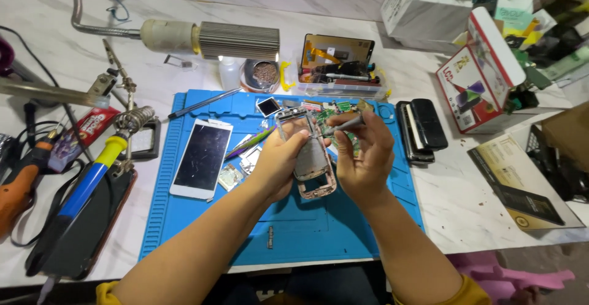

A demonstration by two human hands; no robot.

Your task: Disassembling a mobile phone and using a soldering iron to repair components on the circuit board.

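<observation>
Desk (466, 213): white marbled top, crowded with repair gear.
Screwdriver (21, 182): orange handle, far-left edge, lying among black cables.
Soldering iron (92, 173): blue and yellow handle, resting in a coil stand left of the mat.
Dark phone (80, 231): flat, near-left, under the iron.
Mat (307, 231): blue, ribbed edges, centre of the desk.
White phone (201, 158): face up on the left part of the mat, dark screen.
Loose parts (236, 170): small metal shields and a green-purple tool, on the mat between the white phone and the left hand.
Left hand (279, 161): closed around the left side of the frame, thumb on its edge.
Frame (311, 164): stripped phone chassis, pinkish rim, held upright-tilted above the mat centre, between both hands.
Right hand (363, 158): supports the right side of the frame while its fingers pinch a tool.
Tool (343, 124): thin grey shaft, tip pointing left at the top of the frame.
Tray (340, 87): clear box of parts, far side, just beyond the mat.
Black cases (422, 130): two, side by side, right of the mat.
Red box (481, 84): red and white carton, far right.
Booklet (521, 182): dark and tan, near right.
</observation>
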